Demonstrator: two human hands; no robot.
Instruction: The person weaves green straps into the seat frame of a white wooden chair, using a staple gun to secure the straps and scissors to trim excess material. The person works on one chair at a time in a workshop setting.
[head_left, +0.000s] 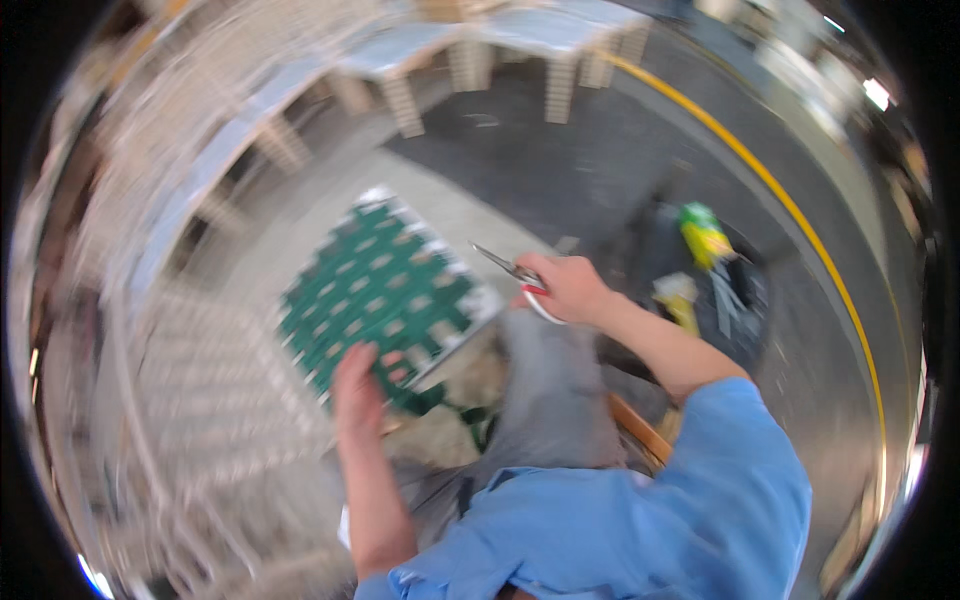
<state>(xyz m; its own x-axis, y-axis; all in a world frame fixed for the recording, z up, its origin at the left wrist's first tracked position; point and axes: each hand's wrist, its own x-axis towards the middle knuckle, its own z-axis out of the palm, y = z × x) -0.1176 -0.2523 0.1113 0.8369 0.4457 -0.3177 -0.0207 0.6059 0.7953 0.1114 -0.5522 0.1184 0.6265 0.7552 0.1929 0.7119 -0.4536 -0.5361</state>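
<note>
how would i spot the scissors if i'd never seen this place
Start with the green woven panel left of centre. By its right-hand corner, near the far end of the grey trouser leg, are the scissors. Pointed metal and red-and-white handles set them apart.

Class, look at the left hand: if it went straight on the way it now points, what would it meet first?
Most likely the green woven panel, which spreads ahead of the left hand. Blur hides the depth, so whether they are touching is unclear.
</note>
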